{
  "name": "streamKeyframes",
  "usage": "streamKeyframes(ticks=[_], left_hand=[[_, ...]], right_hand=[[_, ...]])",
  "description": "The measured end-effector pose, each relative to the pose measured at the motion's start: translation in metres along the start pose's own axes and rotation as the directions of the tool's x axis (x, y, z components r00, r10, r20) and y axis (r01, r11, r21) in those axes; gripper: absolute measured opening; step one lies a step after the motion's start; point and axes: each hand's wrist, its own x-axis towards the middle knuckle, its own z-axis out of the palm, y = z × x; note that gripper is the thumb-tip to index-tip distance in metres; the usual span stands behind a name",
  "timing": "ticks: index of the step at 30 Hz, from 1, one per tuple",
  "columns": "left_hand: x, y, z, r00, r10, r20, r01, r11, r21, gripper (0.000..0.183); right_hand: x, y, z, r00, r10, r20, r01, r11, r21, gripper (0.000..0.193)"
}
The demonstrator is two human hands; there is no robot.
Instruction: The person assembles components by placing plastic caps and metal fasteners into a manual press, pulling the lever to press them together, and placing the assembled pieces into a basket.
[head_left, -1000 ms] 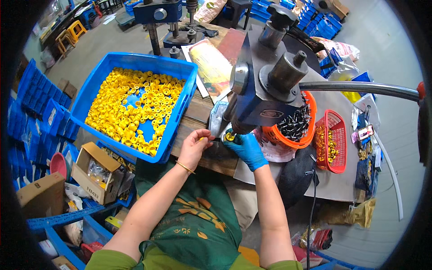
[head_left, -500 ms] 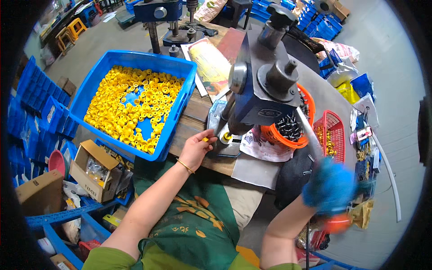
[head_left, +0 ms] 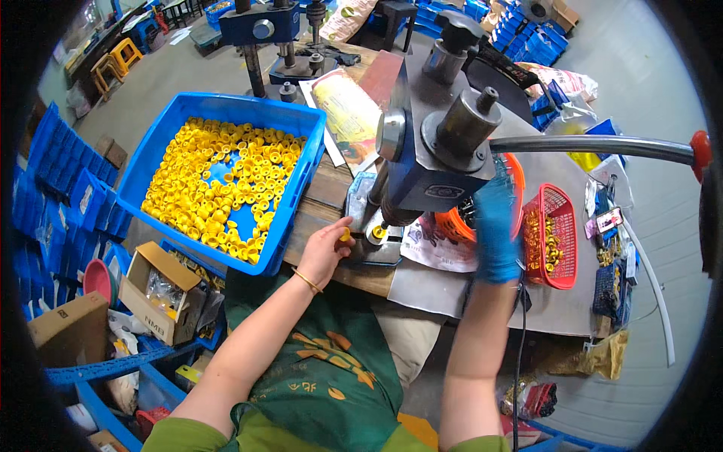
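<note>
My left hand (head_left: 325,255) is pinched on a small yellow cap (head_left: 346,234) beside the base of a hand-lever press (head_left: 422,143). Another yellow cap (head_left: 379,232) sits on the press base, under the ram. In a blue glove, my right hand (head_left: 497,237) reaches over the orange basket (head_left: 450,226) that holds small black parts. Motion smears its fingers, so whether they hold anything is unclear. The press lever (head_left: 595,145) sticks out to the right, with a red knob (head_left: 701,154) at its end and no hand on it.
A blue tub (head_left: 294,113) of many yellow caps stands at the left. Right of the orange basket is a red basket (head_left: 570,248) with yellow and metallic parts. A second press (head_left: 260,29) stands behind. An open cardboard box (head_left: 154,301) sits low at the left.
My right hand has let go of the lever knob and moved up and left to the orange basket. The lever has swung up to roughly level. My left hand has barely moved.
</note>
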Motion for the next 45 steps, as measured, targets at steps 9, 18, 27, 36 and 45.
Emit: streamKeyframes(ticks=[9,18,27,36,45], left_hand=[[0.027,-0.022,0.004,0.842,0.493,0.216,-0.499,0.564,0.658,0.029],[0.019,-0.023,0.017,0.462,0.533,0.709,-0.684,-0.293,0.667,0.020],[-0.019,0.003,0.017,0.466,0.496,0.733,-0.750,-0.217,0.624,0.026],[0.009,0.169,-0.132,0.899,0.437,-0.027,0.248,-0.457,0.854,0.065],[0.052,0.140,-0.167,0.946,0.314,-0.080,0.261,-0.590,0.764,0.083]], right_hand=[[-0.095,0.060,0.048,0.968,0.181,0.175,-0.062,0.844,-0.532,0.023],[-0.065,0.079,-0.210,0.764,-0.011,-0.645,-0.533,0.554,-0.640,0.031],[-0.061,0.071,-0.102,0.958,0.191,-0.213,-0.226,0.048,-0.973,0.024],[-0.068,0.070,-0.095,0.928,0.122,-0.351,-0.334,0.690,-0.642,0.015],[-0.094,0.048,0.029,0.880,0.474,0.025,-0.474,0.875,0.101,0.012]])
